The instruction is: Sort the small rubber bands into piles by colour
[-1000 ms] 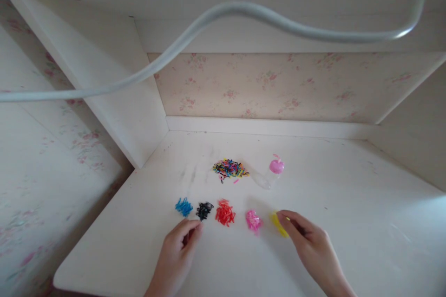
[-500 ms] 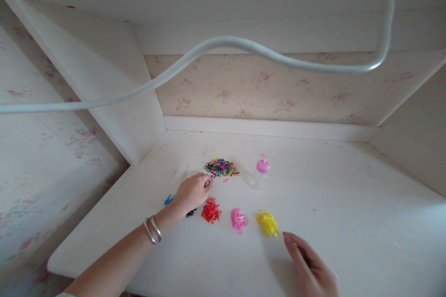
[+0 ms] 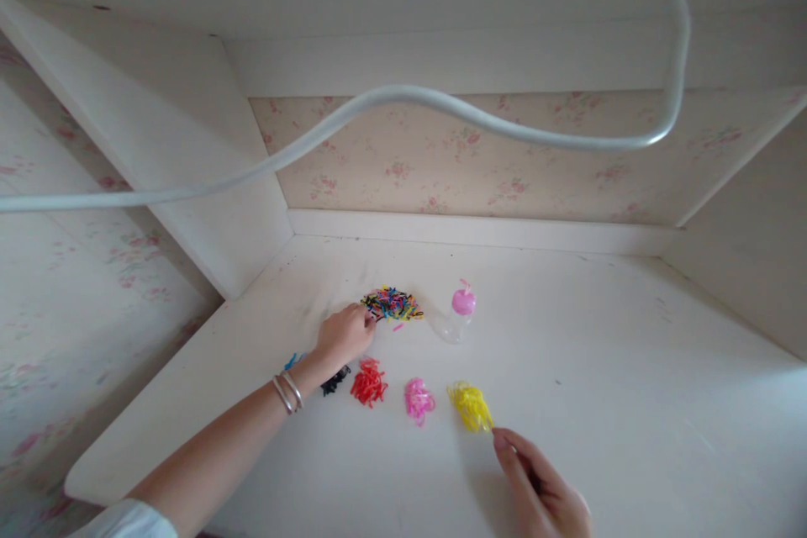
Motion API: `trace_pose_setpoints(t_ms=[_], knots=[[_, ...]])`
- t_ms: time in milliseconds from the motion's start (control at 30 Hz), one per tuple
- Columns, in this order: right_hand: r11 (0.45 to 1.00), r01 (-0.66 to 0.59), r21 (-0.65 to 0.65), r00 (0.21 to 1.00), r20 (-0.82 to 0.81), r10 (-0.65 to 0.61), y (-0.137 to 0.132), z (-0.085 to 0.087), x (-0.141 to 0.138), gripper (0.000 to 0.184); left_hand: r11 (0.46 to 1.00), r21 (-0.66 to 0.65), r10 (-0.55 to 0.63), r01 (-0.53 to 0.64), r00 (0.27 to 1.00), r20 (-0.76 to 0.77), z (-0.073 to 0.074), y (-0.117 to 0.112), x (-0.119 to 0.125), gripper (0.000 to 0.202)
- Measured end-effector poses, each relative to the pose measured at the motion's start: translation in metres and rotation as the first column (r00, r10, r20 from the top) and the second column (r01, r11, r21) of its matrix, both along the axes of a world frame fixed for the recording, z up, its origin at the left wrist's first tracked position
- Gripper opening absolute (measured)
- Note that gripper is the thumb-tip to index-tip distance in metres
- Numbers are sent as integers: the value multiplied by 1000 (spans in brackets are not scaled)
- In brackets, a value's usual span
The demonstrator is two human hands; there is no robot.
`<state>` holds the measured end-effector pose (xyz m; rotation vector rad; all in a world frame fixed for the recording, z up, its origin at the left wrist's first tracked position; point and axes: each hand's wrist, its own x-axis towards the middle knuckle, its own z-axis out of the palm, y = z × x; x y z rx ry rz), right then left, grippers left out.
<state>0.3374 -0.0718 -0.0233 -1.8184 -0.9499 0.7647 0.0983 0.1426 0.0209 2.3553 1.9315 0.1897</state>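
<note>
My left hand (image 3: 345,334) reaches to the left edge of a pile of mixed-colour small rubber bands (image 3: 392,303). Its fingers are pinched together there; what is between them is too small to make out. Below and beside that hand lie sorted heaps: blue rubber bands (image 3: 293,361), partly hidden by the wrist, black rubber bands (image 3: 335,380) and red rubber bands (image 3: 369,382). Pink rubber bands (image 3: 419,401) form another heap. My right hand (image 3: 543,483) pinches a yellow rubber band at the lower right edge of the yellow heap (image 3: 470,407).
A clear little bottle with a pink apple-like lid (image 3: 464,303) stands right of the mixed pile. A white cable (image 3: 403,94) crosses in front of the view above the white desk (image 3: 605,437). Side panels and a floral wall enclose the back.
The view has shifted slightly, moving everything a little left. My left hand has drawn slightly left along the mixed pile, uncovering more black bands. My right hand stays by the yellow heap.
</note>
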Motion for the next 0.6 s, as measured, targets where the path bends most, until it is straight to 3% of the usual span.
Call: trace_pose_setpoints(t_ms=[167, 333, 467, 600], knots=[[998, 52, -22, 998, -28, -52, -1, -4, 2, 49, 1000, 14, 12, -12, 1000, 2, 2, 3, -4, 28], [996, 87, -24, 993, -82, -89, -3, -1, 1, 50, 998, 56, 19, -20, 1000, 16, 15, -8, -8, 30], [994, 101, -28, 991, -85, -103, -3, 0, -1, 49, 994, 96, -46, 44, 999, 22, 25, -43, -2, 28], [996, 88, -18, 995, -54, -88, -1, 0, -4, 49, 969, 146, -205, 198, 978, 35, 25, -88, 12, 26]])
